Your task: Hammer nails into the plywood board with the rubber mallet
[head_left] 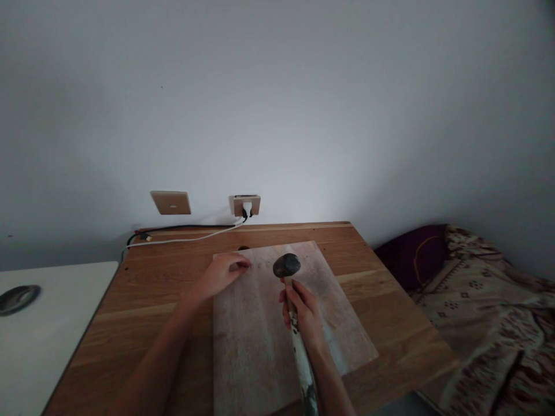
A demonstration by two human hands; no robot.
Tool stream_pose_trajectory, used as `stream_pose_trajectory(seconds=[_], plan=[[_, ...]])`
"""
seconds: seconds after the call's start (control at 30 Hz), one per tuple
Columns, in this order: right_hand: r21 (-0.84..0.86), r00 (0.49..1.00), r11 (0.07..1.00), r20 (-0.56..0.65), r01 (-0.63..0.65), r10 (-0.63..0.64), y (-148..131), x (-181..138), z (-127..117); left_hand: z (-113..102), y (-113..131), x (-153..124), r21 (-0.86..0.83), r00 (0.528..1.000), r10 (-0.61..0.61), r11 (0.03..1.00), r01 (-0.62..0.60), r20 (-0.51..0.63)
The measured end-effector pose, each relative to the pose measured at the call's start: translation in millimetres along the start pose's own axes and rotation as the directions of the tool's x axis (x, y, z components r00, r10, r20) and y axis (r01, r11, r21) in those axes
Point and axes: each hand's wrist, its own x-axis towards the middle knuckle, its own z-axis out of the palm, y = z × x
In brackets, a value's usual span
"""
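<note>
My right hand (303, 312) is wrapped round the handle of a rubber mallet (287, 265), close below its black head. The handle, with worn white paint, runs down toward the lower edge of the view. The mallet is held above a greyish wooden board (247, 346) that lies flat on the table. At the board's upper left, my left hand (225, 270) rests with its thumb and fingers pinched together. Whatever they hold, if anything, is too small to make out. Small dark specks show on the board beside these fingertips.
The wooden table (381, 289) stands against a pale wall. White and black cables (191, 238) run along its back to a wall socket (254, 205). On the left is a white surface (56, 323); a patterned bedspread (472, 294) lies on the right.
</note>
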Motion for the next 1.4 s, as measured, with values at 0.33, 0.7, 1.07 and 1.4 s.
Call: stream_pose_trajectory(seconds=[0.33, 0.7, 1.07, 1.4], plan=[[0.019, 0.999, 1.0, 0.042, -0.019, 0.018, 4, 0, 14, 9, -23, -5, 0.042, 0.994, -0.052, 0.998, 0.056, -0.093], [-0.023, 0.995, 1.0, 0.098, -0.02, 0.022, 3, 4, 33, 6, -29, -8, 0.041, 0.997, 0.025, 0.999, -0.022, -0.08], [-0.044, 0.983, 0.999, 0.185, 0.022, -0.014, 5, 12, 53, 11, -32, -9, -0.053, 0.99, -0.073, 0.996, 0.067, -0.118], [-0.053, 0.975, 0.998, 0.221, 0.035, -0.022, 13, 20, 68, 11, -35, -9, -0.083, 0.991, -0.058, 0.995, 0.048, -0.119]])
